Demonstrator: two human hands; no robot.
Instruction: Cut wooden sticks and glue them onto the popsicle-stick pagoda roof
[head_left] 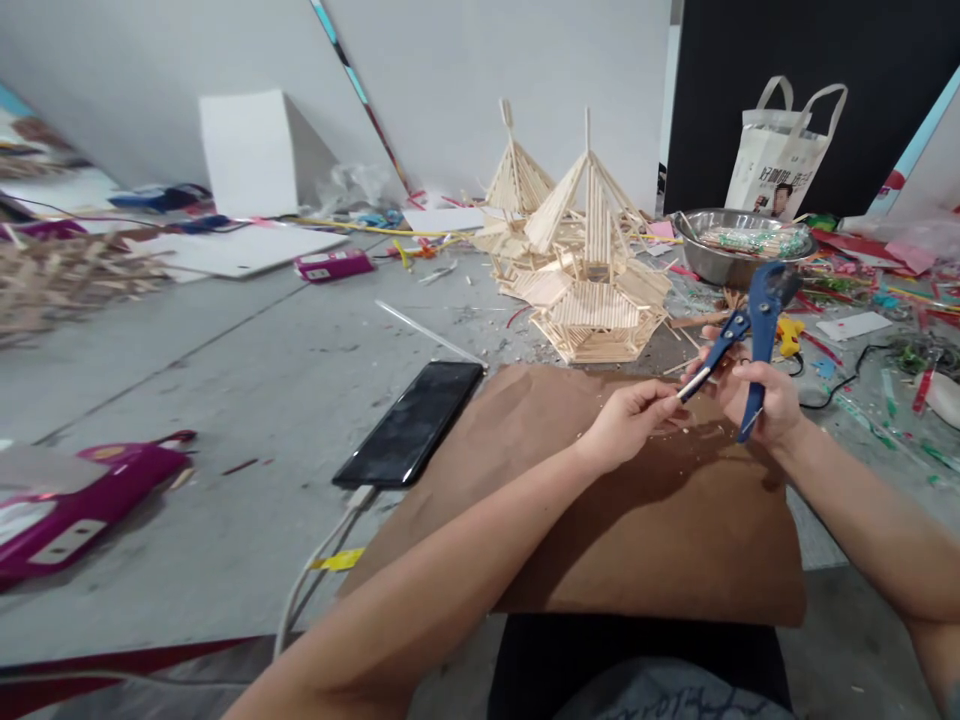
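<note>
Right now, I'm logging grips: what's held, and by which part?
Right hand: blue cutter, by its handles. Left hand: apparently a pale stick, by its lower end.

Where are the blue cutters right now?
In the head view, right of centre: the right hand holds the blue cutters in front of the metal bowl.

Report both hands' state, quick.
Left hand: closed, fingers pinching a thin pale stick.
Right hand: closed around the blue hand tool, its handles spread apart.

Blue cutters [763, 325], pale stick [691, 385], brown paper [495, 440]
</note>
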